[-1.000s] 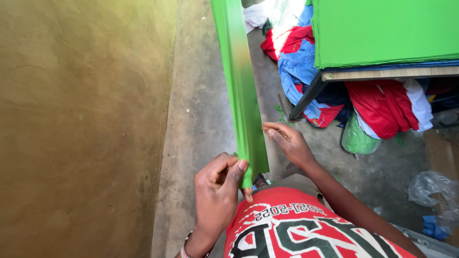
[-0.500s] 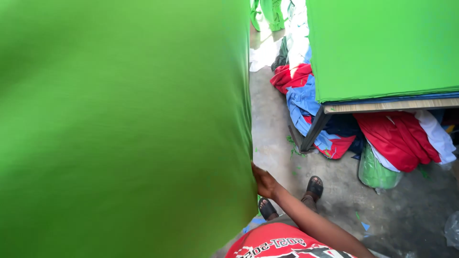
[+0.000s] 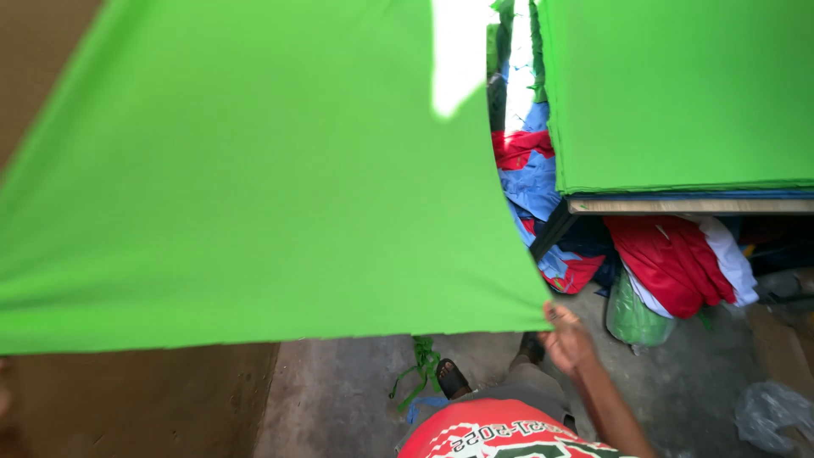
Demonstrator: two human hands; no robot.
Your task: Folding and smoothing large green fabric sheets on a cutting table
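A large sheet of bright green cloth [image 3: 254, 187] is stretched out flat in front of me and fills most of the view. My right hand [image 3: 566, 337] pinches its lower right corner, fingers closed on the edge. My left hand is out of view past the left edge, where the cloth's other corner runs off the frame. Below the cloth I see my red patterned shirt [image 3: 500, 432] and one sandalled foot [image 3: 452, 379] on the concrete floor.
A table [image 3: 687, 205] at the right carries a flat stack of green cloth [image 3: 678, 93]. Red, blue and white fabric [image 3: 670, 263] is piled under it, with a green bag [image 3: 632, 318]. A green scrap [image 3: 420, 369] lies on the floor. A brown wall [image 3: 127, 399] stands at left.
The cloth, a narrow folded strip held in both hands a second ago, is now spread wide open. My right hand has moved right and down with its corner; my left hand has left the view.
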